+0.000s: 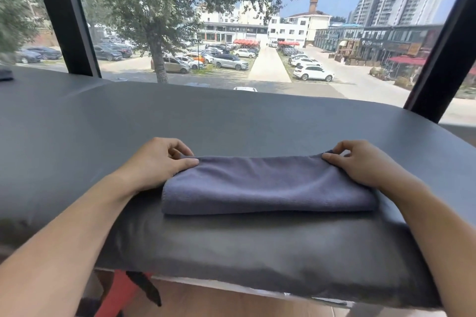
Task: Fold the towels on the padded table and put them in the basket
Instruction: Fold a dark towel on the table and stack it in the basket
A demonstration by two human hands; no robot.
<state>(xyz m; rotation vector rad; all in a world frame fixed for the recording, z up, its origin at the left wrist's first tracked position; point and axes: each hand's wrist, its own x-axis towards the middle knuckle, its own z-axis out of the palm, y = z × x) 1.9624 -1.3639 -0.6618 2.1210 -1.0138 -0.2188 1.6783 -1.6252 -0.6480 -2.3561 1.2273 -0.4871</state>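
Towel (pixel 268 185) under inspection: one grey-blue cloth, lying flat near the front edge of the padded bench (pixel 231 116), already doubled into a long narrow band with its layered edge facing the person. Judged from its shape, at least one fold is complete and a further fold is in hand, since both far corners are being taken up. No basket appears in view, so the depositing step is not yet done and its destination cannot be confirmed. A dark item (pixel 6 74) sits at the far left of the bench; whether it is another towel cannot be told.

Left hand (pixel 157 162) rests at the towel's far left corner. Its thumb lies on top of the cloth and the curled fingers (pixel 177 149) close against it from behind, pinching the corner.

Right hand (pixel 360 162) mirrors this at the far right corner: thumb pressed onto the upper surface, fingers bent over the edge, gripping the cloth between them. Neither hand is spread; both are closed on fabric. The towel remains in contact with the bench along its whole length.
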